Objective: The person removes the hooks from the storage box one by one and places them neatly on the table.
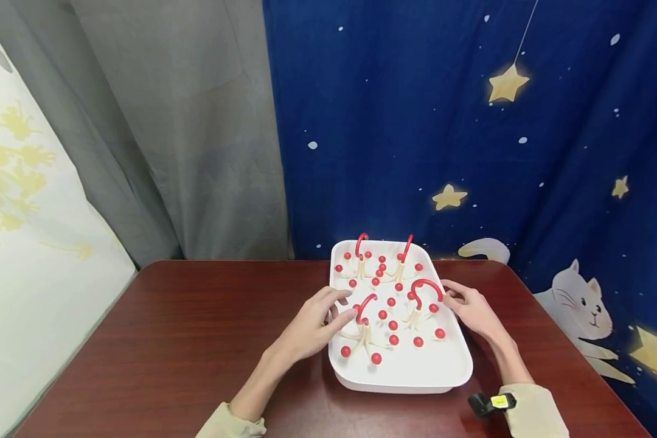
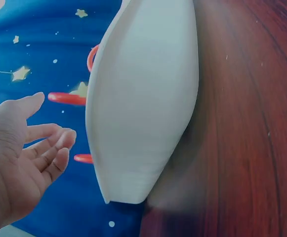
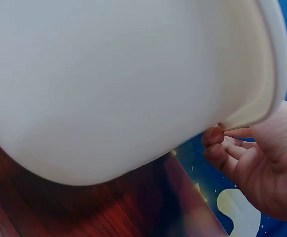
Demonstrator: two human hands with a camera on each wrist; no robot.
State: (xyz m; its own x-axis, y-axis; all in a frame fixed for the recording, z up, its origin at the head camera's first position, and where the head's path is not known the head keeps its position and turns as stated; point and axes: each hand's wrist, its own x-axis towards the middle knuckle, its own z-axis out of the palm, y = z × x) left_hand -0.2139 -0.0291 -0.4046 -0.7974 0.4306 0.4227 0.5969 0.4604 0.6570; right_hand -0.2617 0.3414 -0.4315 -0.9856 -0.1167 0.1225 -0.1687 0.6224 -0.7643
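Note:
In the head view a white tray (image 1: 399, 377) stands on the table, holding several pale spidery pieces (image 1: 364, 334) with branching legs, red balls (image 1: 376, 359) and red hooked stems (image 1: 365, 302). My left hand (image 1: 309, 325) hovers over the tray's left rim, fingers spread loosely around the front left hooked stem. Seen from the left wrist, that hand (image 2: 29, 153) holds nothing, its thumb apart from a red stem (image 2: 66, 98). My right hand (image 1: 473, 309) grips the tray's right rim beside an arched red stem (image 1: 428, 283). In the right wrist view its fingers (image 3: 217, 153) curl at the outer wall.
The dark red-brown wooden table (image 1: 208, 340) extends to both sides of the tray. Behind it hang a grey curtain (image 1: 197, 121) and a blue star-patterned curtain (image 1: 389, 121). A small black device (image 1: 490, 404) sits at the right sleeve.

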